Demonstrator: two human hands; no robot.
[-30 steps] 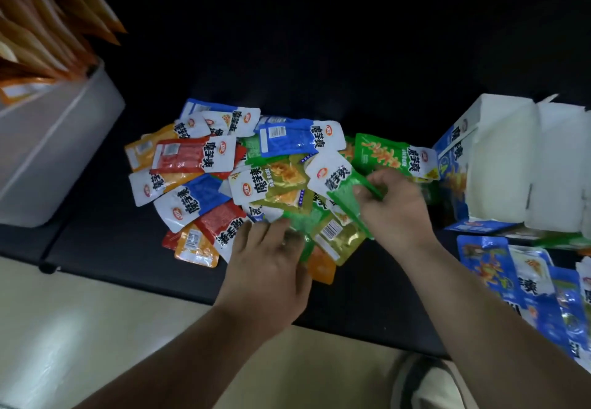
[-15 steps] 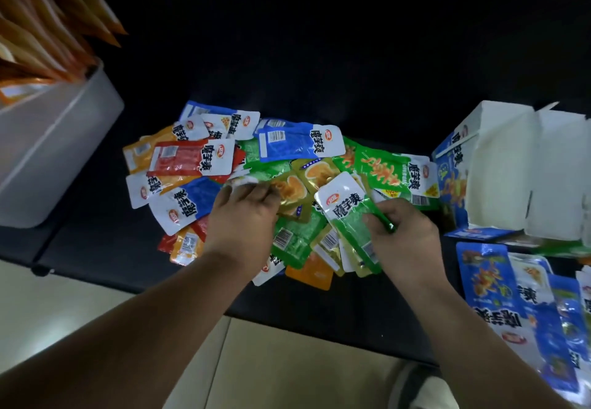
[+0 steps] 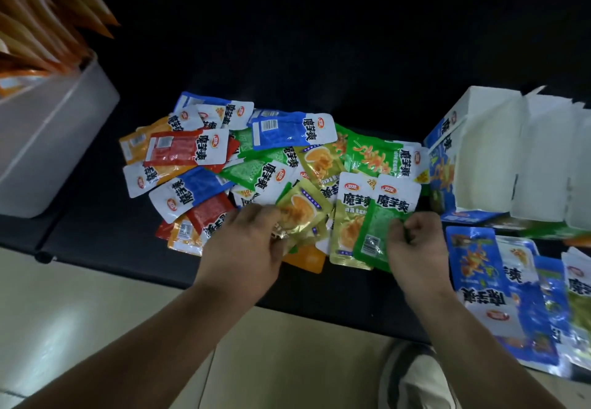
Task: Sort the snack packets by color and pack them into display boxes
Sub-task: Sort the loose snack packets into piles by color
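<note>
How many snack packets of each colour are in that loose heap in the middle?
Some overlap, so these are minimums.
Blue packets: 3
Red packets: 3
Orange packets: 4
Green packets: 4, one held by the right hand
Gold packets: 3, one held by the left hand
Total: at least 17

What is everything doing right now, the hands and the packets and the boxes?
Left hand: grips shiny gold snack packet.
Right hand: pinches green-and-white snack packet near its lower end.
Loose pile of colourful packets: mixed, overlapping, unsorted.
Blue-and-white cardboard display box: open, flaps spread.
White plastic bin: holds orange packets standing on end.
</note>
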